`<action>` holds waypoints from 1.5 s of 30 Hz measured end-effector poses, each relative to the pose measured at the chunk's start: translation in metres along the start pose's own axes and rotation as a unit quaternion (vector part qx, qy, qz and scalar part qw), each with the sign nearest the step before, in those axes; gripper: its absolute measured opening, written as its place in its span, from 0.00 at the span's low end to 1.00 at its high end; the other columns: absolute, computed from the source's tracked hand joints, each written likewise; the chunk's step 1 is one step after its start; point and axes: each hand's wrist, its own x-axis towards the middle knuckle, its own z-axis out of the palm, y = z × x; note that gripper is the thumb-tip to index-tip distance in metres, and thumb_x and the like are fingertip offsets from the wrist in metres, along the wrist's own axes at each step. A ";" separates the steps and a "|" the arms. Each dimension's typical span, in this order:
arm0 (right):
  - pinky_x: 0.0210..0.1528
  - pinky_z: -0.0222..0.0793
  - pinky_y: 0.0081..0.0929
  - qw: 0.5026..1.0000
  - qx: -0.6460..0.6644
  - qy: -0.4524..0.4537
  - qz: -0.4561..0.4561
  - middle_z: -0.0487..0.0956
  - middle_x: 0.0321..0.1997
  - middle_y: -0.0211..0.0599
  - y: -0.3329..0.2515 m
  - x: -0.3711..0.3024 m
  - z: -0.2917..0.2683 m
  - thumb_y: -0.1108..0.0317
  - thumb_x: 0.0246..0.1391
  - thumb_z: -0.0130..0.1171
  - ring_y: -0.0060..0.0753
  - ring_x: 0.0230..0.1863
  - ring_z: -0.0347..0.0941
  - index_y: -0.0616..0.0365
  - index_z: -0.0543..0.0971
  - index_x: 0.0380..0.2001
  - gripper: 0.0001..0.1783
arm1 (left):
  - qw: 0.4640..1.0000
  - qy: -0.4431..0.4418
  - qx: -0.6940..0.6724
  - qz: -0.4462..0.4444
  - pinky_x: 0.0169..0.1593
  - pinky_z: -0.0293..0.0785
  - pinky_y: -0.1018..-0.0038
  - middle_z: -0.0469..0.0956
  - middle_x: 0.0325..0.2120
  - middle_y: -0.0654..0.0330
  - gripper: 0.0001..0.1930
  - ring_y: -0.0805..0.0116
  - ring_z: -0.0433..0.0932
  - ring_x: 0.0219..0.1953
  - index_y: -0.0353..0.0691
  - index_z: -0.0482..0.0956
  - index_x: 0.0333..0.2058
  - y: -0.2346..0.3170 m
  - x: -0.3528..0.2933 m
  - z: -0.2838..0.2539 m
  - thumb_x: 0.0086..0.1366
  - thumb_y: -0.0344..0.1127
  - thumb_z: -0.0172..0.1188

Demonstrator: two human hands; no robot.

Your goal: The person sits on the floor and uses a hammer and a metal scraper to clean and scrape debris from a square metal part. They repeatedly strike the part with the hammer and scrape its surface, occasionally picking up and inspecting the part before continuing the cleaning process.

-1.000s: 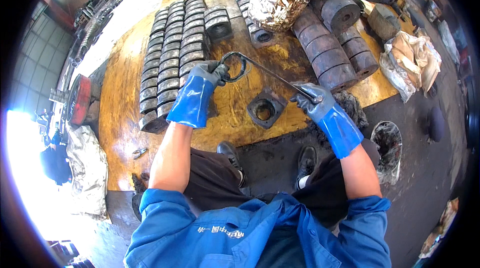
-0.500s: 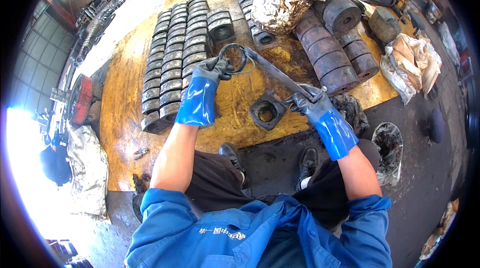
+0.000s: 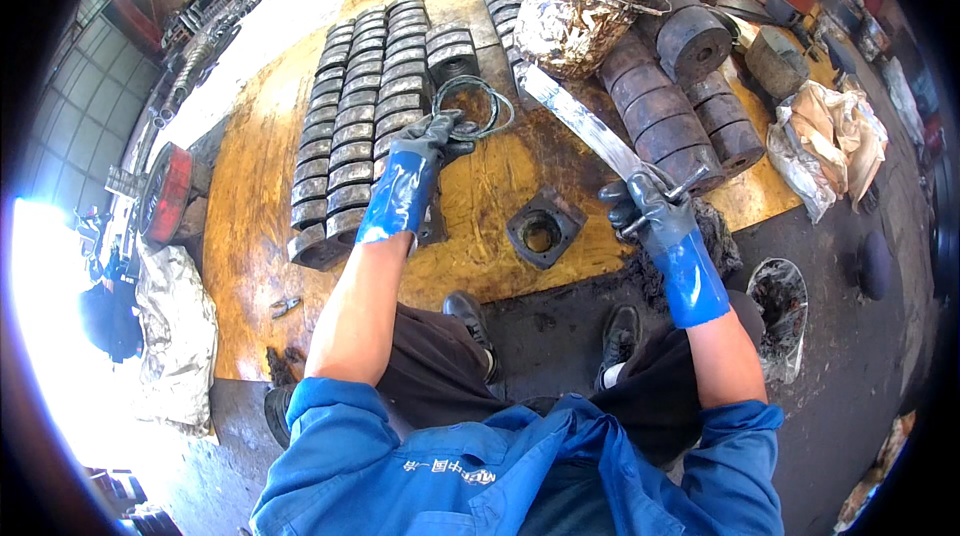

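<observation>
Blue-and-black rubber gloves cover both my hands. My left hand (image 3: 430, 139) is closed on thin dark rings (image 3: 508, 108), which stick out to the right from its fingers above the wooden board. In my right hand (image 3: 655, 214) is a long flat metal bar (image 3: 583, 123), gripped at its near end and pointing away to the upper left, its broad face shining. A short metal rod (image 3: 690, 183) crosses the bar beside that hand; how they join is hidden. Below and between the hands, a dark square block (image 3: 570, 214) with a round hole lies on the board.
Rows of dark curved metal blocks (image 3: 352, 142) stand left of centre. A grimy bucket (image 3: 568, 21) and thick dark cylinders (image 3: 660, 116) are at the far right. Pliers (image 3: 285, 307) lie near the board's left front. A lined bin (image 3: 778, 301) stands by my right knee.
The bar has swung away from the rings and turned its flat face up. My right hand has moved slightly right and nearer. The rings now spread wider to the right.
</observation>
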 end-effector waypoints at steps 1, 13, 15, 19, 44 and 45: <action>0.20 0.72 0.18 1.000 0.018 0.000 0.010 0.83 0.35 0.44 -0.002 0.000 0.001 0.60 0.61 0.55 0.25 0.25 0.79 0.63 0.72 0.50 0.20 | 1.000 -0.001 -0.007 0.005 0.37 0.74 0.79 0.82 0.32 0.59 0.15 0.75 0.79 0.32 0.35 0.80 0.44 -0.006 0.002 -0.003 0.68 0.40 0.55; 0.19 0.74 0.25 0.984 0.153 -0.018 0.091 0.82 0.32 0.52 0.011 0.012 0.008 0.59 0.59 0.59 0.32 0.19 0.77 0.68 0.73 0.49 0.23 | 0.993 -0.075 -0.063 -0.068 0.41 0.77 0.78 0.81 0.36 0.60 0.12 0.75 0.78 0.36 0.32 0.78 0.45 -0.013 0.000 0.044 0.67 0.33 0.56; 0.21 0.76 0.26 0.981 0.170 -0.007 0.089 0.81 0.33 0.55 0.012 0.014 0.007 0.61 0.59 0.58 0.34 0.22 0.78 0.69 0.72 0.50 0.23 | 0.990 -0.096 -0.058 -0.079 0.43 0.75 0.78 0.81 0.37 0.62 0.12 0.76 0.78 0.36 0.33 0.79 0.45 -0.010 -0.001 0.052 0.66 0.32 0.58; 0.23 0.77 0.26 0.975 0.206 -0.009 0.082 0.81 0.35 0.55 0.014 0.011 0.003 0.61 0.59 0.57 0.36 0.25 0.79 0.67 0.73 0.50 0.22 | 0.989 -0.140 -0.013 -0.053 0.46 0.71 0.79 0.81 0.38 0.64 0.14 0.76 0.76 0.40 0.34 0.78 0.47 0.002 -0.004 0.064 0.64 0.31 0.61; 0.29 0.76 0.31 0.964 0.083 0.252 0.010 0.80 0.40 0.48 -0.115 -0.193 -0.276 0.55 0.60 0.56 0.33 0.28 0.77 0.58 0.74 0.39 0.16 | 0.972 -0.189 -0.088 -0.104 0.62 0.64 0.69 0.65 0.60 0.50 0.23 0.60 0.66 0.61 0.30 0.58 0.63 -0.047 0.022 0.028 0.72 0.32 0.38; 0.30 0.76 0.32 0.955 0.061 0.289 0.018 0.80 0.40 0.48 -0.114 -0.218 -0.290 0.55 0.60 0.56 0.33 0.29 0.78 0.57 0.74 0.40 0.16 | 0.961 -0.160 -0.157 -0.162 0.62 0.65 0.68 0.67 0.58 0.50 0.22 0.59 0.68 0.60 0.30 0.60 0.62 -0.050 0.023 0.030 0.72 0.33 0.42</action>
